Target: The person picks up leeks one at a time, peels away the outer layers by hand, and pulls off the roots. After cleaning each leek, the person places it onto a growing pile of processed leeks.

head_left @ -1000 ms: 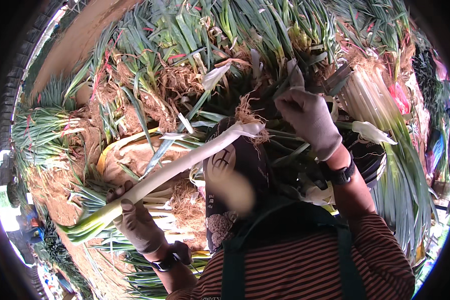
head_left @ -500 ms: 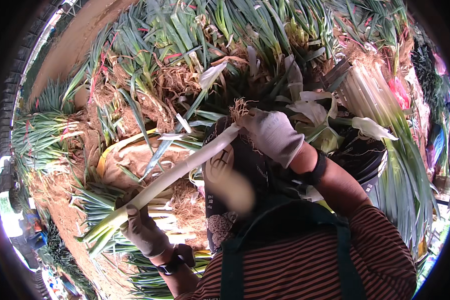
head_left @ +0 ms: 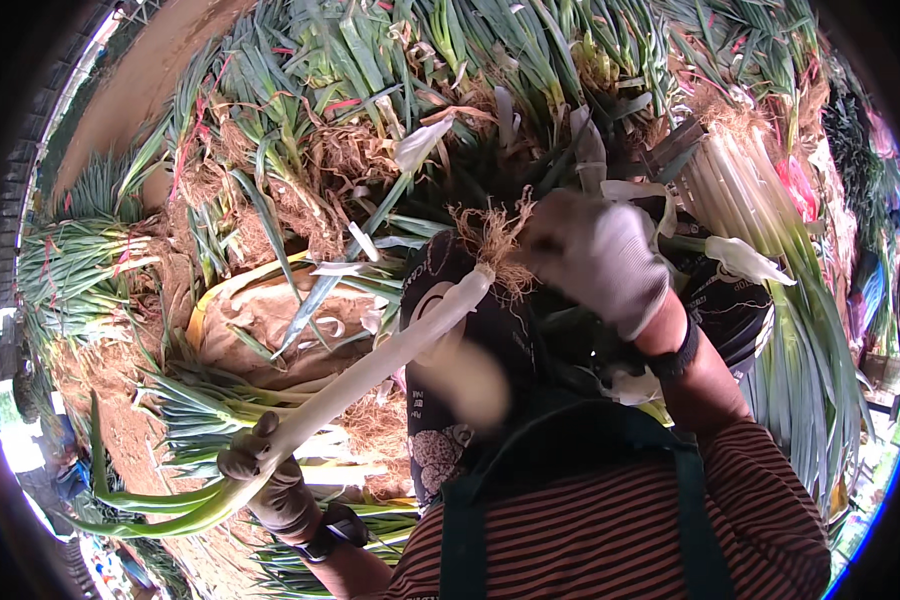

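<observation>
A long green onion (head_left: pixel 370 367) slants across in front of me, its white shaft bare and its green leaves trailing to the lower left. My gloved left hand (head_left: pixel 273 478) is closed around the lower shaft, near where it turns green. At the upper end a bushy tuft of brown roots (head_left: pixel 498 245) spreads out. Just right of the roots is my gloved right hand (head_left: pixel 600 262), smeared by motion, its fingers not readable. Loose pale peeled leaves (head_left: pixel 740 257) lie about beyond my right wrist.
A large bundle of cleaned green onions (head_left: pixel 745 185) leans at the right. Rooted bunches (head_left: pixel 360 60) with red ties are heaped across the far side, and more bunches (head_left: pixel 80 265) lie at the left. A brown sack (head_left: pixel 270 315) lies left of my lap.
My right hand has come off the onion's root end and moved right. The roots now fan out. The onion's leafy end has swung lower left, with my left hand still around it.
</observation>
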Tool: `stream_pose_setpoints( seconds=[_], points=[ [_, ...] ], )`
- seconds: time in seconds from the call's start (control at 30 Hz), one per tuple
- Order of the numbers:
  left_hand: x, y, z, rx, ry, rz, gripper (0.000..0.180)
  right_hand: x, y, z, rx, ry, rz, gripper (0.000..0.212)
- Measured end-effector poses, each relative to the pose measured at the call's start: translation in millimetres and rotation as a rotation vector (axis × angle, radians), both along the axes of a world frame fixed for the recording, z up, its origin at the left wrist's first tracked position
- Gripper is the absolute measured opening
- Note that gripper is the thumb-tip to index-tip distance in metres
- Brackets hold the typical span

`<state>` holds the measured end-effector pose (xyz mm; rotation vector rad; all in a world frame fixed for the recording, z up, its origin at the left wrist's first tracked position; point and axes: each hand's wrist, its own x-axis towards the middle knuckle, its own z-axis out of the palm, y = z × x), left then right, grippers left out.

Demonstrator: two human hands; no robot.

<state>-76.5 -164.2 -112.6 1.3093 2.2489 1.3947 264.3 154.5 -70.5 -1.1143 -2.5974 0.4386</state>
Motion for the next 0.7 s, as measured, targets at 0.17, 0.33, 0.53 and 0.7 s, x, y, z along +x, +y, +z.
stream_pose_setpoints(
  seconds=[0.17,0.33,0.53,0.7],
  points=[
    [22,25,39,0.183,-0.059,-0.185,0.048,-28,-24,-13,0.028,0.033,0.423,0.023],
    [40,28,65,0.26,-0.239,-0.218,0.032,-34,-31,-15,0.1,-0.027,0.497,0.02],
    [45,48,77,0.223,-0.074,-0.357,0.018,-34,-41,-17,0.452,-0.133,0.503,0.018],
    [59,59,99,0.081,0.045,-0.308,0.019,-36,-37,-25,0.366,-0.108,0.529,0.017]
  ],
)
